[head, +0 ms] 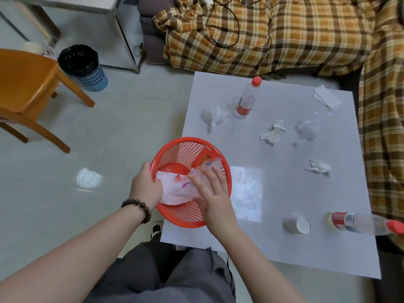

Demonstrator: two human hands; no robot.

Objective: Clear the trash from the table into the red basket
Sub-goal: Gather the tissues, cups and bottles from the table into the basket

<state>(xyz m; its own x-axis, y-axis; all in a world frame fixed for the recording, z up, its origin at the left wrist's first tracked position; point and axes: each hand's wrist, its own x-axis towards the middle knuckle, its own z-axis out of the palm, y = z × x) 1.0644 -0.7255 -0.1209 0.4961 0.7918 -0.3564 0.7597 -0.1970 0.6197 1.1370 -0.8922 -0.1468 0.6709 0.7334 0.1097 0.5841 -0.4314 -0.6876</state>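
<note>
Red basket (175, 154) sits at the table's (284, 248) seven o'clock corner, left hand (145, 186) clamped on its rim, right hand (209, 191) spread, pressing wrappers (177, 189) down; next, I reckon, the crumpled tissue (273, 133) at one o'clock.

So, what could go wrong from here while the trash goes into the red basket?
The red basket hangs past the table edge, held at the rim by the left hand; if that grip loosens, it may tip to the floor. The wrapper under the right hand leans on the rim and could slide out. The lying bottle may roll off.
</note>
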